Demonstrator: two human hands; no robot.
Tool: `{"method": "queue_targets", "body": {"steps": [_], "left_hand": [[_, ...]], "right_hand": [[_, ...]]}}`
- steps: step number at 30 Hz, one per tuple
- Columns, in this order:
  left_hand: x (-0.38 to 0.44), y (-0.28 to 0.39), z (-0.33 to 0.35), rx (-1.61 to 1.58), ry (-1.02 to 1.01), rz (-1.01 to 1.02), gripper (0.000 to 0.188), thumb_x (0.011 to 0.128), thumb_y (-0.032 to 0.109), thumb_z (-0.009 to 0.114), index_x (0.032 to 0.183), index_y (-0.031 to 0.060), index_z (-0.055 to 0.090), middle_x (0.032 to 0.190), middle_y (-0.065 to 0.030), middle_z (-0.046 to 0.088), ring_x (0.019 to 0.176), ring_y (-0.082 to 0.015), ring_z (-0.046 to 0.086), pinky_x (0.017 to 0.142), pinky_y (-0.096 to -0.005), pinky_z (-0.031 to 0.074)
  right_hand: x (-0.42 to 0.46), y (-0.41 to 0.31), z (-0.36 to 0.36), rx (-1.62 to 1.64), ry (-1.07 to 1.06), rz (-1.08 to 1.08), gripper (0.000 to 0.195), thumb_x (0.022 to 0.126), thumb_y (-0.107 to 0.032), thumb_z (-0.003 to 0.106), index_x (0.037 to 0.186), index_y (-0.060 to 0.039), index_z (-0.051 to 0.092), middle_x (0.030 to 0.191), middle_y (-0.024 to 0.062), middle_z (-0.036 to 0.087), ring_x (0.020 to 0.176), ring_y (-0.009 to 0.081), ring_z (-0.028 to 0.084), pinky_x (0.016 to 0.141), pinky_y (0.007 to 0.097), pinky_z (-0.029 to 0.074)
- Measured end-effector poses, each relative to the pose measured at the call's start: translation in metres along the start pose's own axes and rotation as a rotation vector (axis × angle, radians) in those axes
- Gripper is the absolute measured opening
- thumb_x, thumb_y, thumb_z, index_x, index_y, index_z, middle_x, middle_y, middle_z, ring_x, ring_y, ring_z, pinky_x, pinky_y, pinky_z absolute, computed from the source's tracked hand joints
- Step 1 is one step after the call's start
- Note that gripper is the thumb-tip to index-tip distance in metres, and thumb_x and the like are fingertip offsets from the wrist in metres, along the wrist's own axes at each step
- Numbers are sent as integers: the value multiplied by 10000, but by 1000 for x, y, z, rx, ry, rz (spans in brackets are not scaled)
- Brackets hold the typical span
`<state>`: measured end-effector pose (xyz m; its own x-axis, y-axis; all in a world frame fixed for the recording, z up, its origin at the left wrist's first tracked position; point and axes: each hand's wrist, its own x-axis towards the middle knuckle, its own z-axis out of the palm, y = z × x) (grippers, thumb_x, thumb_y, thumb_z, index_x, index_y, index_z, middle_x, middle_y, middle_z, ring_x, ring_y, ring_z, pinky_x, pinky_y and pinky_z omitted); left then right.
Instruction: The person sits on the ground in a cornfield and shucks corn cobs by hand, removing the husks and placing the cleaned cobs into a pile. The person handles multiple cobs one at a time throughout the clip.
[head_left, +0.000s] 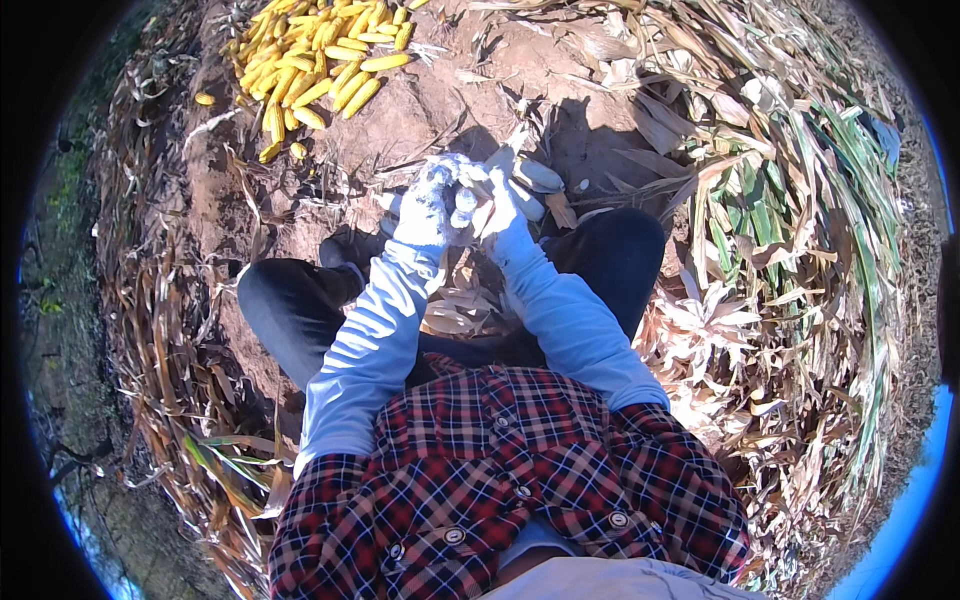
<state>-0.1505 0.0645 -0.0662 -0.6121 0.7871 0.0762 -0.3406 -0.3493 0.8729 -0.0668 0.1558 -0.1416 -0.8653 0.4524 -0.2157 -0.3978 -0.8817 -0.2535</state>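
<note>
Both of my hands wear pale work gloves and come together above my crossed legs. My left hand (427, 201) has its fingers curled at one side of a pale dry corn husk (480, 180). From the other side my right hand (504, 217) pinches the same husk. Glare and the gloves hide whether an ear is inside it. Just past my right hand lie ears of corn still in their husks (538, 175) on the soil. Loose dry husks (459, 309) lie between my legs.
A pile of bare yellow corn ears (307, 60) lies on the bare soil (427, 97) at the upper left. Dry corn stalks and leaves (795, 225), some green, are heaped along the right. More dry stalks (161, 337) line the left. Peeled husks (701, 322) lie beside my right knee.
</note>
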Motion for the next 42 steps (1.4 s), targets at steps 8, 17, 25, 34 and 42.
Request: {"method": "queue_targets", "body": {"steps": [8,17,25,34,42], "left_hand": [[-101,-59,-101,493,-138,-319,124,924,109,592,1008,49,660,915,-49,677,726,-171,621,702,-317,521],[-47,0,-84,355,506,-323,348,958,231,673,1251,52,612,905,-45,669,537,-80,526,479,-235,462],[-1,69,-17,678,-12,-227,225,935,168,684,1076,-5,704,804,-12,664,655,-72,556,592,-225,446],[-1,87,-8,770,-14,-264,217,885,216,747,846,6,714,672,-12,626,604,-77,563,563,-248,456],[-9,69,-27,640,-18,-211,114,889,79,647,918,-16,703,729,-36,661,643,-104,613,604,-254,505]], "right_hand": [[14,-50,-16,139,8,69,476,967,-550,499,1039,-85,571,814,127,583,696,320,556,682,545,482],[10,-26,-36,-12,-341,356,505,1030,-394,416,1245,38,567,1007,195,671,863,332,675,728,459,567],[-27,-12,7,-714,-130,106,339,1004,-233,614,1275,-32,588,994,33,671,831,112,650,711,255,542],[-27,-14,7,-872,-193,198,371,1004,-215,593,1323,-28,558,1070,38,667,938,132,649,814,277,528],[-33,-17,0,-684,-278,242,467,992,-245,614,1390,-19,517,1085,44,666,951,124,649,792,269,530]]}}
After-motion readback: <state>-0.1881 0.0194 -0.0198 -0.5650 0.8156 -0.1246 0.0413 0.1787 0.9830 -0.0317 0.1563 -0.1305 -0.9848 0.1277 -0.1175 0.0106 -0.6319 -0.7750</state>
